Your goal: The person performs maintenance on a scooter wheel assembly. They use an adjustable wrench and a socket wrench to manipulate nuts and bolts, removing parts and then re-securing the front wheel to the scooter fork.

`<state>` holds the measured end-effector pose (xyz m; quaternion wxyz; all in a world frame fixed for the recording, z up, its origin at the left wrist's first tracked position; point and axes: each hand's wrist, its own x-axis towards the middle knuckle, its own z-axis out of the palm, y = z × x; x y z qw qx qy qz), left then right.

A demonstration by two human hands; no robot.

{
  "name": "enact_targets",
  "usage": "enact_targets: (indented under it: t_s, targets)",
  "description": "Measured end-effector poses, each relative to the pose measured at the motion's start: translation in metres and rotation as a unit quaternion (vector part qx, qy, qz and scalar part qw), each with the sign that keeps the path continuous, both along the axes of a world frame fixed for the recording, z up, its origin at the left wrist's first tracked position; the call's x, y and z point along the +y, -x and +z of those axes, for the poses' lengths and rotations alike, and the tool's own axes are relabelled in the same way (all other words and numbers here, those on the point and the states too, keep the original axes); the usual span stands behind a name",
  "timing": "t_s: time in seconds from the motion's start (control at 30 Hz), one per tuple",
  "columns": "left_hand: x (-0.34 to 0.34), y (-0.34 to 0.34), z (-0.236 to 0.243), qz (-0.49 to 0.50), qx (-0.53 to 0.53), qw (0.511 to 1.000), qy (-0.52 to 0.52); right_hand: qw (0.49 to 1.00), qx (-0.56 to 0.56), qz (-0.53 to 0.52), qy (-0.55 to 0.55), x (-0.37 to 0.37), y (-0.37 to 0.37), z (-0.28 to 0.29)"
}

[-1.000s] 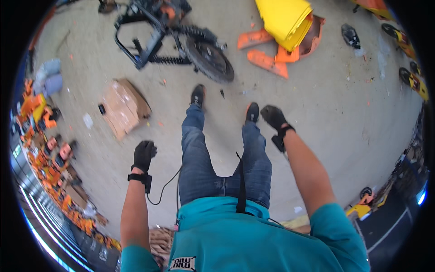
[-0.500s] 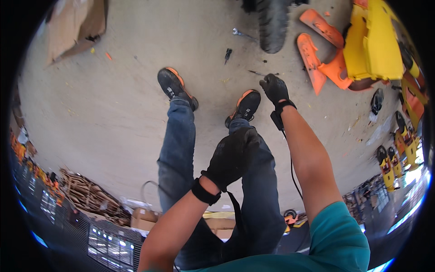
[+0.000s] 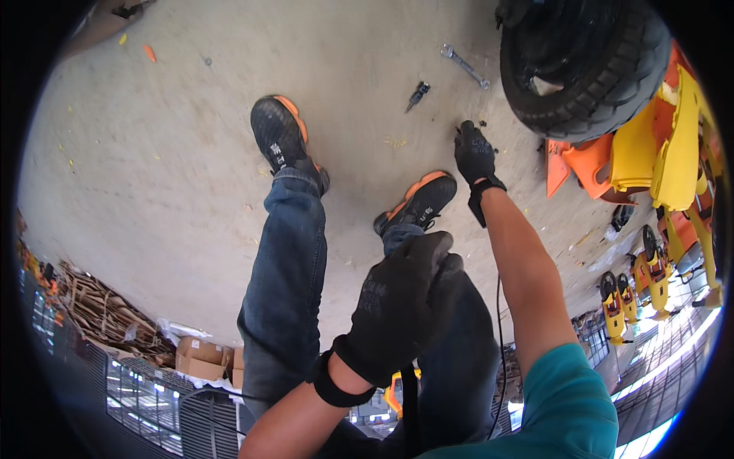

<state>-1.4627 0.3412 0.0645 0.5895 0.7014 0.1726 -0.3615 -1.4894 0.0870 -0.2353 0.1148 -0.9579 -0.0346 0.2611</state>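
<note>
White lettering (image 3: 429, 210) marks the right shoe (image 3: 413, 200); similar lettering stands on the left shoe (image 3: 281, 136), left of it. Faint print (image 3: 372, 297) shows on the left glove (image 3: 399, 302), nearer the body than the right shoe, and the right glove (image 3: 475, 151), to its right; unreadable.

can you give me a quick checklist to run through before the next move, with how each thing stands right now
1. Both hands covered: ok, left hand and right hand are gloved in black.
2. Right hand free of any item: cannot tell, its curled fingers hide the palm.
3. Left hand free of any item: cannot tell, only its back shows; it overlaps the right leg in view.
4. Wrench in plain sight: ok, on the floor near the wheel.
5. Loose tools off the floor: not ok, the wrench and a small black tool lie there.
</note>
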Motion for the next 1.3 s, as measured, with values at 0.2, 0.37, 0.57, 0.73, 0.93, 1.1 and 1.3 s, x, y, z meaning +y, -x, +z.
enact_targets:
  t_s: [0.2,0.37,0.57,0.73,0.93,1.1,1.3]
  targets:
    - [0.01,-0.015,-0.006,0.044,0.019,0.998,-0.031,0.969,-0.039,-0.165,-0.179,0.051,-0.057,0.01]
    - [0.017,-0.019,-0.007,0.036,-0.018,0.999,-0.018,0.978,-0.051,-0.142,-0.142,0.094,-0.082,0.001]
    - [0.024,-0.021,-0.013,0.028,-0.023,0.999,-0.024,0.993,-0.025,-0.102,-0.058,0.115,-0.073,-0.012]
    - [0.025,-0.027,-0.014,0.04,-0.011,0.998,-0.038,0.989,0.011,-0.117,-0.093,0.111,-0.077,-0.009]
    - [0.022,-0.026,-0.016,0.031,-0.02,0.998,-0.041,0.967,0.082,-0.116,-0.21,0.096,-0.08,0.0]
    - [0.024,-0.033,-0.017,0.042,-0.11,0.977,-0.178,0.873,0.185,-0.162,-0.421,0.114,-0.09,0.071]
    - [0.041,-0.047,-0.016,0.182,0.059,0.979,-0.066,0.77,0.348,-0.007,-0.534,0.155,-0.139,0.244]
